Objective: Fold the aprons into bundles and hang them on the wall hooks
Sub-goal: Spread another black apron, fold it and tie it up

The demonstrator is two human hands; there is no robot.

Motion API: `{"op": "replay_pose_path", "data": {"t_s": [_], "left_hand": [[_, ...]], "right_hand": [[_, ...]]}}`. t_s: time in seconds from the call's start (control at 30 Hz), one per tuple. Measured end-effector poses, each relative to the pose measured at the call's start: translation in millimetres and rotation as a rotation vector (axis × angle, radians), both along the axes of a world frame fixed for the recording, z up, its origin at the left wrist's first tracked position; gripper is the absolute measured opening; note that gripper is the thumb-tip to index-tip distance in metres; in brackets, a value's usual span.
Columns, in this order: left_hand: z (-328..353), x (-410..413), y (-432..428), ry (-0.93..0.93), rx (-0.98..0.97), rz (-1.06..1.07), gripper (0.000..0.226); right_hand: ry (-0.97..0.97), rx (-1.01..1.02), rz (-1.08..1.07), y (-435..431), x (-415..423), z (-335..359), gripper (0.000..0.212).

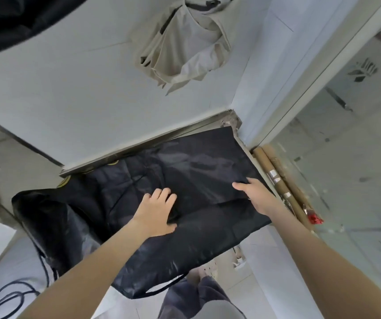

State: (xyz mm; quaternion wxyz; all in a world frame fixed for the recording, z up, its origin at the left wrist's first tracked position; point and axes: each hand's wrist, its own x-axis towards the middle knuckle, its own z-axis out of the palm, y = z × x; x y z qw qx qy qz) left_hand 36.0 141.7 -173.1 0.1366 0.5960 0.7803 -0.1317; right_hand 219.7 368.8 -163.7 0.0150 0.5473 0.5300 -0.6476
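Note:
A black apron lies spread over a low surface against the white wall, its lower edge and a strap hanging toward me. My left hand presses flat on the middle of the cloth with fingers spread. At the apron's right edge my right hand pinches the fabric, thumb on top and fingers under the fold. A beige apron bundle hangs on the wall above; its hook is hidden by the cloth. Another black cloth hangs at the top left.
Cardboard tubes with tape and a red end lean in the corner at right, beside a glass partition. Dark cables trail over the floor at bottom left. My legs in grey trousers stand below.

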Motion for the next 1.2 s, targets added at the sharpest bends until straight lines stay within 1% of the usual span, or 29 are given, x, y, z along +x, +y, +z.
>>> {"op": "replay_pose_path", "data": {"t_s": [0.07,0.17,0.2,0.3,0.37,0.43,0.47,0.5,0.53,0.6,0.63,0.67,0.7,0.73,0.77,0.8,0.83,0.87,0.9,0.93,0.97,1.03,1.07,1.1,1.13,1.17,1.2], "left_hand": [[4,9,4,0.062,-0.030,0.024,0.056],[15,17,3,0.143,-0.099,0.061,0.044],[19,16,4,0.140,-0.106,0.093,0.037],[36,13,13,0.114,0.019,0.187,0.025],[45,18,23,-0.009,0.042,0.251,0.011],[50,27,36,-0.100,0.043,0.255,0.013],[54,32,41,-0.139,0.050,0.244,0.017],[56,37,43,-0.216,0.045,0.232,0.022],[57,41,45,-0.332,0.004,0.210,0.028],[61,47,46,-0.620,-0.188,0.178,0.027],[64,50,44,-0.767,-0.307,0.198,0.025],[65,51,43,-0.910,-0.406,0.253,0.028],[63,50,42,-1.017,-0.422,0.317,0.032],[58,47,41,-1.042,-0.335,0.356,0.032],[52,41,41,-0.980,-0.168,0.370,0.029],[45,31,41,-0.835,0.019,0.370,0.026],[39,19,41,-0.649,0.163,0.361,0.024],[34,5,38,-0.466,0.238,0.369,0.027],[32,-8,35,-0.316,0.239,0.409,0.034],[30,-20,29,-0.212,0.184,0.478,0.039],[28,-33,22,-0.161,0.102,0.548,0.038],[28,-53,8,-0.192,-0.088,0.646,0.034],[28,-62,0,-0.242,-0.179,0.666,0.040],[31,-67,-7,-0.299,-0.248,0.671,0.047],[32,-71,-13,-0.370,-0.289,0.677,0.052],[35,-74,-18,-0.450,-0.307,0.679,0.053],[36,-75,-23,-0.524,-0.326,0.662,0.049]], "right_hand": [[-0.022,0.026,-0.021,4,-3,4,0.031],[-0.049,0.049,-0.018,5,-5,6,0.019],[-0.048,0.054,-0.022,5,-5,6,0.016],[-0.042,0.057,-0.039,4,-3,8,0.013],[-0.049,0.055,-0.057,8,2,7,0.014],[-0.044,0.052,-0.118,12,8,7,0.017],[-0.027,0.039,-0.167,15,11,7,0.022],[-0.002,0.022,-0.211,16,14,7,0.026],[0.016,0.015,-0.222,18,17,7,0.028],[-0.006,0.044,-0.161,18,22,12,0.032],[-0.046,0.067,-0.107,18,25,15,0.032],[-0.086,0.089,-0.063,20,28,17,0.031],[-0.107,0.106,-0.035,21,32,18,0.031],[-0.123,0.118,-0.023,23,36,18,0.031],[-0.147,0.136,-0.016,24,41,19,0.032],[-0.177,0.163,-0.009,25,44,20,0.033],[-0.205,0.196,0.008,27,47,18,0.037],[-0.237,0.229,0.026,28,49,17,0.038],[-0.270,0.257,0.039,28,51,16,0.041],[-0.310,0.276,0.053,27,53,15,0.042],[-0.353,0.287,0.070,27,54,14,0.044],[-0.433,0.320,0.107,23,51,15,0.051],[-0.457,0.377,0.127,20,47,17,0.057],[-0.484,0.503,0.162,16,42,19,0.063],[-0.501,0.698,0.224,12,36,22,0.067],[-0.470,0.913,0.303,6,26,26,0.068],[-0.371,1.070,0.374,0,14,30,0.065]]}}
